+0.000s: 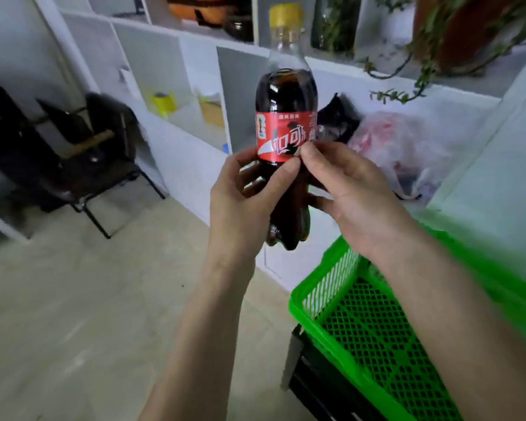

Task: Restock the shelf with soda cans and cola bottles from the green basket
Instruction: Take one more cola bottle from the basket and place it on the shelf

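Both hands grip one cola bottle, held upright in mid-air just left of frame centre. The left hand wraps the lower body from the 9 o'clock side, thumb laid across the front just under the red label and fingers curled behind the dark plastic. The right hand closes in from 3 o'clock, its fingertips pinching at the label's lower edge while the remaining fingers curl round the bottle's far side. The yellow cap points to 12 o'clock, the lobed base to 6 o'clock. Outward from the grip, the green basket sits at 5 o'clock, below the right forearm; the mesh floor that shows holds nothing, though much of it is hidden by the arm. The white shelf rises from 10 to 2 o'clock behind the bottle, with an open compartment directly behind its shoulder, a yellow roll at 10 o'clock, and plastic bags at 3 o'clock. A black chair stands at 9 o'clock. The step in hand appears to be carrying the bottle to the shelf. Done well, the bottle stays vertical, the left hand bears the weight low on the body, the right hand steadies, and the base is set flat in the compartment before either grip relaxes.
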